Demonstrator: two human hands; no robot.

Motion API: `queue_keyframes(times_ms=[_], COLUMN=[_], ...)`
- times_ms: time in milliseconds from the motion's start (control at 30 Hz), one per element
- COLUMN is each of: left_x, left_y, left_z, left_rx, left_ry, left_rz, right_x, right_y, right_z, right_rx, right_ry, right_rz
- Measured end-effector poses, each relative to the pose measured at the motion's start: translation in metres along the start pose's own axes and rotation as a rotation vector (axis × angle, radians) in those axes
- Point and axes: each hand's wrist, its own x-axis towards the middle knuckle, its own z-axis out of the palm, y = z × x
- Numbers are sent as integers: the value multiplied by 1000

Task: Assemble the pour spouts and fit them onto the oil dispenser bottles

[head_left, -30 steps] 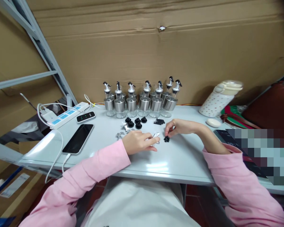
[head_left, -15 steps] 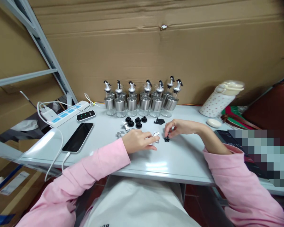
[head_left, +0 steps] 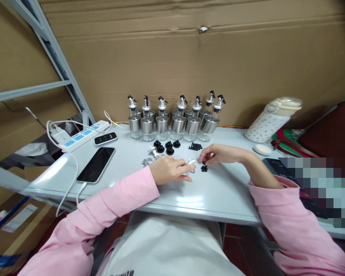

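My left hand (head_left: 169,170) rests on the white table (head_left: 207,191), fingers curled round a small silver and white spout part (head_left: 191,163). My right hand (head_left: 218,153) hovers just right of it, fingertips pinched on a tiny black piece. A small black gasket (head_left: 204,168) lies on the table just under those fingers. Behind the hands lie several black rubber stoppers (head_left: 166,147), a little pile of black clips (head_left: 195,146) and loose silver spout parts (head_left: 149,158).
A row of glass-and-steel dispenser bottles (head_left: 175,122) stands along the cardboard wall. A phone (head_left: 96,164) on a cable, a small black device (head_left: 105,138) and a power strip (head_left: 80,135) lie left. A spotted flask (head_left: 271,119) and white soap-like oval (head_left: 260,149) lie right.
My right hand's fingertips have lifted slightly off the black gasket, which stays on the table. The left hand has barely moved. The view has shifted a little.
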Motion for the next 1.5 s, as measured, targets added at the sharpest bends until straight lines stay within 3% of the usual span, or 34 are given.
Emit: queue_keyframes(times_ms=[300,467,633,733,833,933,1033,1200,1333,1500], left_x=[-3,-4,-4,-1,3,5,4,1,0,0], left_y=[0,-1,-1,-3,-7,-10,-10,-10,-11,-11], left_z=[2,3,5,0,-10,-15,-14,-9,-7,-4], left_rx=[12,17,17,29,40,36,35,63,79,25], left_ry=[-50,-109,-132,-91,15,94,110,31,-19,-135], left_rz=[-9,-7,-13,-58,-210,-341,-354,-325,-282,-281], right_x=[0,-3,-5,-7,-5,3,16,32,30,13], right_y=[-3,-14,-21,-36,-57,-68,-61,-41,-39,-45], right_z=[-2,1,3,13,32,51,61,64,59,39], right_rx=[26,196,108,18,-62,-208,-356,-408,-346,-70], right_ry=[154,145,113,44,14,182,364,322,310,503], right_rz=[31,-60,-67,-120,-225,-260,-246,-271,-310,-307])
